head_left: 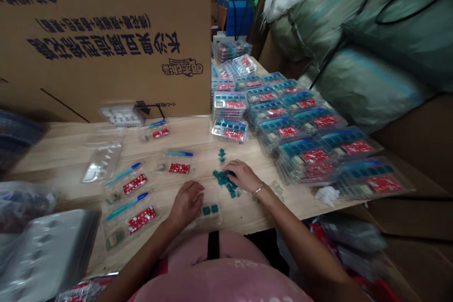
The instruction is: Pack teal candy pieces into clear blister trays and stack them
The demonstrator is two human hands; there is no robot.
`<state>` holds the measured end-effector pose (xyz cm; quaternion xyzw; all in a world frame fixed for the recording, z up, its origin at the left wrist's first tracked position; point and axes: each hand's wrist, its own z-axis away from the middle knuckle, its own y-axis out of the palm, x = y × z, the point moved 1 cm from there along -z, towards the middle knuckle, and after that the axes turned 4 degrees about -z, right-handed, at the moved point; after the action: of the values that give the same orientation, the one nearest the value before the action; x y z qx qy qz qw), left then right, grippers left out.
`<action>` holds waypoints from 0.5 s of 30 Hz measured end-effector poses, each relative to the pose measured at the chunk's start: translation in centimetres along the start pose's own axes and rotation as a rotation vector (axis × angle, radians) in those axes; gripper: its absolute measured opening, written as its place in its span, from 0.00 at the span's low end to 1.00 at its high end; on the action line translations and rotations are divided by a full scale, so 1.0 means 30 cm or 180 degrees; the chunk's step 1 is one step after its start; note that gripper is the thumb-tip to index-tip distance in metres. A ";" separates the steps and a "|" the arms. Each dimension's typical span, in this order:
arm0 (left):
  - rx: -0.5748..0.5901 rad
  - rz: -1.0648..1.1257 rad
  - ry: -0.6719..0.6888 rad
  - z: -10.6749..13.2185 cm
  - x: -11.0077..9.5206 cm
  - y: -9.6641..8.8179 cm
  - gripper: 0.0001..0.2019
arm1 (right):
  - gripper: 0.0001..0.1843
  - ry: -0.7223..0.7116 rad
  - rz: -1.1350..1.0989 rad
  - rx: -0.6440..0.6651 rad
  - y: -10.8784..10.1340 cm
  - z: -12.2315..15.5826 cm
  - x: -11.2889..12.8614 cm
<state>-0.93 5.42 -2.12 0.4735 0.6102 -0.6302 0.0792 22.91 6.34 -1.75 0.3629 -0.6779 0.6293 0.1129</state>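
The right hand [244, 175] lies curled over a pile of loose teal pieces [222, 179] at 12 o'clock, pinch unclear. The left hand [186, 204], fingers together, is beside a clear tray [215, 219], also at 12 o'clock, with just two pieces in; stacks of filled trays [304, 127] stand at 2 o'clock

Two bare arms reach forward from the bottom of the view and converge near the centre. The left forearm [141, 255] leads to the left grip [186, 204], a bare hand curled loosely, knuckles up, fingers pointing down. The right forearm [293, 240] angles inward; past the right wrist [258, 189], the right grip [244, 175] lies farther forward, palm down, fingers bent.
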 end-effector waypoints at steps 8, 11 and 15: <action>0.0170 0.3546 -0.1971 -0.073 -0.075 0.012 0.16 | 0.03 -0.0270 -0.1422 -0.0487 0.040 0.033 0.193; 0.0186 0.3803 -0.2156 -0.069 -0.085 -0.009 0.17 | 0.03 -0.0573 -0.1011 -0.0494 0.044 0.035 0.246; 0.0174 0.3162 -0.1944 -0.011 -0.054 -0.042 0.16 | 0.06 -0.0631 -0.0838 -0.0187 0.088 0.045 0.276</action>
<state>-0.75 5.22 -0.07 0.5015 0.2480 -0.6411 0.5253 15.76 2.05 1.01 0.5054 -0.6504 0.5501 0.1375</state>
